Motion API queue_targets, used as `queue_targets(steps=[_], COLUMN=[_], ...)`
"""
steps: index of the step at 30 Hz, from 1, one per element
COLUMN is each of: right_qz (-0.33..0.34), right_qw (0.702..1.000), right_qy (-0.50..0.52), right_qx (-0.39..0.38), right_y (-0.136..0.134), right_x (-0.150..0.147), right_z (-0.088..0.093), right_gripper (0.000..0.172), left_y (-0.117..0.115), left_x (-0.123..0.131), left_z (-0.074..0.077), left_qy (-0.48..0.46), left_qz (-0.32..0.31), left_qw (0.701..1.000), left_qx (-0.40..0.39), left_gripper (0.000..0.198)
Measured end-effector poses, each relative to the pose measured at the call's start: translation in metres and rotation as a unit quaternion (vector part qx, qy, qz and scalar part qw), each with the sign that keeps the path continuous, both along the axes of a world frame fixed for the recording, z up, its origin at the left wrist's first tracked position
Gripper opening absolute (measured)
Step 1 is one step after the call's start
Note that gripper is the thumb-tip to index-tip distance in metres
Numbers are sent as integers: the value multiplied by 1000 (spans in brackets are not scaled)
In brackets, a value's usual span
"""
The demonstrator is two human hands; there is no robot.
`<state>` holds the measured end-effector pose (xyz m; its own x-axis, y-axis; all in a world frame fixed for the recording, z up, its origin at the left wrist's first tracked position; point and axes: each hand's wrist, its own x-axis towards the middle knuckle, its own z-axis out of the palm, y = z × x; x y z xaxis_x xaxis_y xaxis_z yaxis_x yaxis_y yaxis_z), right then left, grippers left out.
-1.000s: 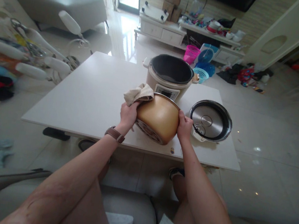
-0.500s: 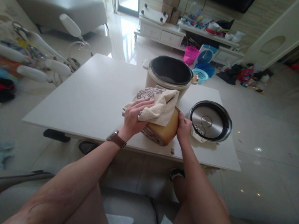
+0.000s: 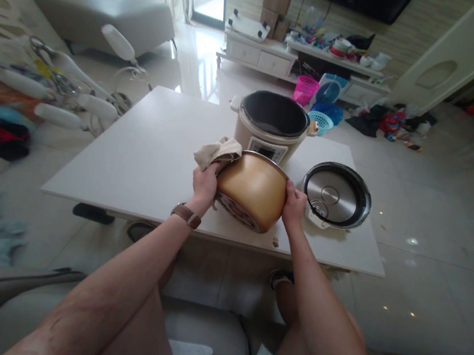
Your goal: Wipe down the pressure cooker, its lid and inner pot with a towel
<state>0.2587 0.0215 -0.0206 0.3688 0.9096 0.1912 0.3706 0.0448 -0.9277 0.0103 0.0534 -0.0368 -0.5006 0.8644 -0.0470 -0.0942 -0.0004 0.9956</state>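
A golden inner pot point(image 3: 253, 189) is tilted between my hands above the near edge of the white table, its patterned underside partly showing. My left hand point(image 3: 205, 183) is closed on a beige cloth point(image 3: 217, 152) at the pot's left side. On the right, my right hand point(image 3: 294, 203) grips the pot's rim. Behind the pot stands the open cooker body point(image 3: 271, 123) with a dark interior and a front panel. The round lid point(image 3: 335, 194) lies to the right, its metal inner face up.
The white table point(image 3: 115, 152) spans the middle. A small sticker point(image 3: 275, 242) is at its near edge. Beyond are a cluttered TV cabinet point(image 3: 256, 54), a pink basket point(image 3: 305, 90) and a blue basket point(image 3: 320, 123). A white lamp point(image 3: 118, 43) stands at the left.
My left hand and the cloth have moved left off the pot's top to its left side, the cloth bunching up. More of the golden wall and the cooker's front panel show.
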Motion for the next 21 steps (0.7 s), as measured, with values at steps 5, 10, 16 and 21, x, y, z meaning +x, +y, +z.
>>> queue_targets(steps=[5, 10, 16, 21], right_qz=[-1, -6, -10, -4], right_qw=[1000, 1000, 1000, 1000], right_qy=[18, 22, 11, 28], right_qx=[5, 6, -5, 11], right_y=[0, 0, -1, -1], right_x=[0, 0, -1, -2], right_z=[0, -1, 1, 1], right_gripper=[77, 77, 76, 78], left_y=[-1, -2, -4, -6], left_x=[1, 1, 3, 4], left_z=[-4, -5, 1, 5], left_qy=[25, 39, -20, -41], left_qz=[-7, -15, -3, 6], left_qw=[1000, 999, 1000, 999], left_qx=[6, 14, 9, 12], left_gripper=[52, 55, 48, 41])
